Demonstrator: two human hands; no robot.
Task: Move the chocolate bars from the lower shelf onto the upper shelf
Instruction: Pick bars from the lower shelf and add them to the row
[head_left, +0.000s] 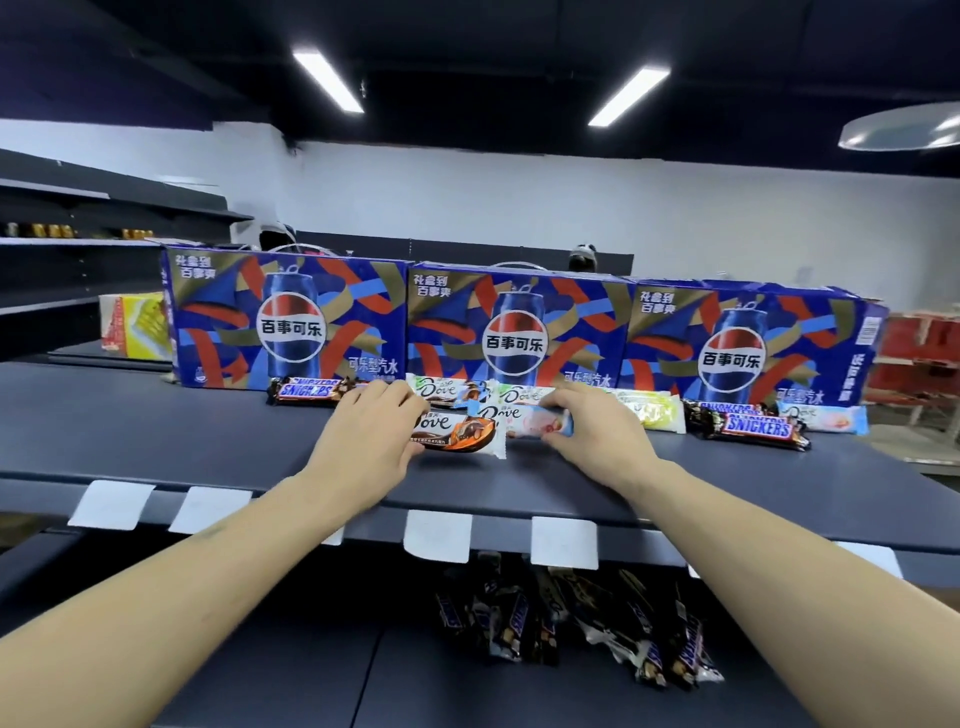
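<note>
upper shelf (156, 441): dark blue, white tags (111, 505) on its front lip. three pepsi boxes (514, 327) stand side by side along the back.

bars on upper shelf, in front of the boxes:
- snickers (306, 391) at left, flat, just beside the left hand.
- brown dove (460, 432) at centre, flat, nearest the front lip.
- pink dove (524, 420) just right of it, its left end overlapping the brown dove.
- two more dove bars (452, 388) behind these, partly hidden.
- pale green bar (652, 411) right of the right hand.
- snickers pair (753, 425) further right, one on the other.
- light blue dove (826, 418) at far right, against the third box.

left hand (371, 431): palm down, fingers curled over the left end of the brown dove, gripping it.

right hand (597, 428): palm down, thumb and fingers pinching the right end of the pink dove.

lower shelf (291, 675): a loose heap of snickers (576, 629) below the tags, lying at mixed angles, blurred.

far left: yellow carton (136, 325) on another shelf.
</note>
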